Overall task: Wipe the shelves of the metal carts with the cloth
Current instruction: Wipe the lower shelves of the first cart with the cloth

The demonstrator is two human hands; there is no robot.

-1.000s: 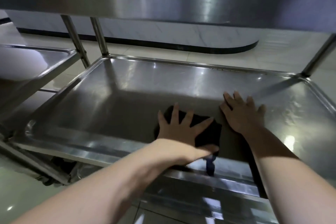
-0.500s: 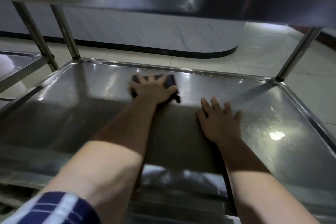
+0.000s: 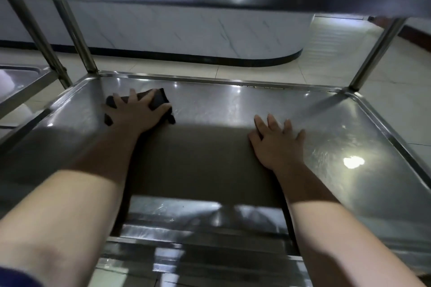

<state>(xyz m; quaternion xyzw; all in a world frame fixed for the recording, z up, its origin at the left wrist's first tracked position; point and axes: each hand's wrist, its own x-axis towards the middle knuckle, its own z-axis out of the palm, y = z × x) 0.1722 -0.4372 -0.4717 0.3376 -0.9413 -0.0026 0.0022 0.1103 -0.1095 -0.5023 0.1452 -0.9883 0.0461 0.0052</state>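
While the right hand (image 3: 277,141) lies flat, the left hand (image 3: 135,113) — fingers spread — presses the cloth (image 3: 158,100).

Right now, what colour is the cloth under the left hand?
Black, a plain dark cloth on the steel shelf; the head view shows it.

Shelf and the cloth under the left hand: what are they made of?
The shelf looks like stainless steel with a glossy, lightly brushed finish: it carries a bright light spot, mirror-like reflections and fine swirl streaks. The cloth looks like a soft, dark, matte fabric, possibly microfibre or cotton: it bunches under the left hand and reflects nothing. Its weave is too blurred to tell.
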